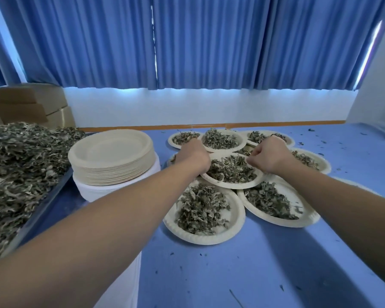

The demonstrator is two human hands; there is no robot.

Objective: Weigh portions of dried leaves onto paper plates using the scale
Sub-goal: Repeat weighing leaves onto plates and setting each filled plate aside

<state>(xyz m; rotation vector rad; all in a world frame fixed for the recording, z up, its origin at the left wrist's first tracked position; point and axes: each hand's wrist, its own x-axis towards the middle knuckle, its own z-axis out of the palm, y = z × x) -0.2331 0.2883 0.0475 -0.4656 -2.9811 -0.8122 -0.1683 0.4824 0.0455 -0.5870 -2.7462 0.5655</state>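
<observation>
A paper plate (232,185) heaped with dried leaves sits on top of several other filled plates on the blue table. My left hand (192,155) grips its left rim and my right hand (269,155) grips its right rim, fingers curled. Two filled plates lie nearer me, one (200,237) at front left and one (282,221) at front right. More filled plates (222,148) lie behind. A big heap of loose dried leaves (20,170) fills a tray at the left. No scale is in view.
A stack of unused paper plates (111,161) rests on a white round container (111,194) left of the filled plates. Cardboard boxes (31,105) stand at the back left. Leaf crumbs dot the blue table (265,274). Blue curtains hang behind.
</observation>
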